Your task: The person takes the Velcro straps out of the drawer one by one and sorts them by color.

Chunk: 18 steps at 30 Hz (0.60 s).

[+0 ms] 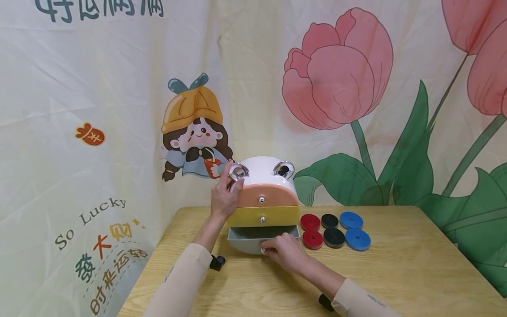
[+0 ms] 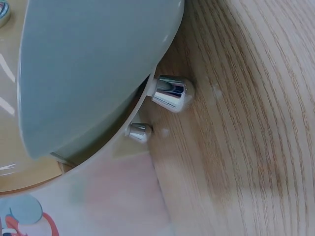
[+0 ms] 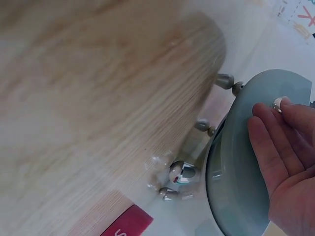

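A small frog-faced drawer cabinet (image 1: 262, 171) stands on the table, with a white top, two silver ring eyes, and orange, yellow and grey drawers. My left hand (image 1: 225, 193) grips its upper left side by the left ring eye (image 1: 239, 172). The grey bottom drawer (image 1: 242, 245) is pulled out, and its inside shows dark. With thumb and fingertips my right hand (image 1: 286, 252) pinches that drawer's round silver knob (image 3: 277, 104). In the left wrist view the grey drawer (image 2: 88, 73) juts out above a silver foot (image 2: 172, 93); the left hand is outside that view.
Right of the cabinet lie two red rolls (image 1: 310, 222), two black rolls (image 1: 334, 237) and two blue rolls (image 1: 358, 239), flat on the wooden table (image 1: 396, 264). A printed curtain (image 1: 253, 88) hangs behind the table. Black pieces (image 1: 217, 263) show near both wrists.
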Motion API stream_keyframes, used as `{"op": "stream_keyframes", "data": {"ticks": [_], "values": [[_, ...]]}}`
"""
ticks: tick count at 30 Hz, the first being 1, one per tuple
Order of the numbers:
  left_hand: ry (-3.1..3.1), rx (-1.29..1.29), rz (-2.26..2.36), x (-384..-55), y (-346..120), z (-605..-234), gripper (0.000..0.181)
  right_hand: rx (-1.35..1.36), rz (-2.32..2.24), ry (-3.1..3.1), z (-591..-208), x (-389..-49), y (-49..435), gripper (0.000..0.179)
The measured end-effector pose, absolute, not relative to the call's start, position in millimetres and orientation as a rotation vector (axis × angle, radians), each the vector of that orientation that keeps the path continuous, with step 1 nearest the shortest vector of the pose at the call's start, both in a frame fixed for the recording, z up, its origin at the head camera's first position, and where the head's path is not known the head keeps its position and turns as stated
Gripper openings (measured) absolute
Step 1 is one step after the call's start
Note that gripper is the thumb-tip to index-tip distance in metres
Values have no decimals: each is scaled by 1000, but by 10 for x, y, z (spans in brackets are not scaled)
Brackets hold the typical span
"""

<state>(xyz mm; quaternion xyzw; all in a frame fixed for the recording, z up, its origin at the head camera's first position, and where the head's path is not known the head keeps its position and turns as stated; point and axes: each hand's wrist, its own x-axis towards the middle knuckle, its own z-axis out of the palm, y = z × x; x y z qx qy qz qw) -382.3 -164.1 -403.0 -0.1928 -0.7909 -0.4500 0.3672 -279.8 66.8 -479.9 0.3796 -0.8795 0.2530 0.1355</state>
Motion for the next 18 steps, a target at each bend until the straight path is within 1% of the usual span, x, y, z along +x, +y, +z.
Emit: {"op": "stream_keyframes", "data": {"ticks": [18], "values": [[-2002,-518,-1148,-3832,-1636,-4031,64,1035,723,-2526,-4809,-2957,642,7]]}}
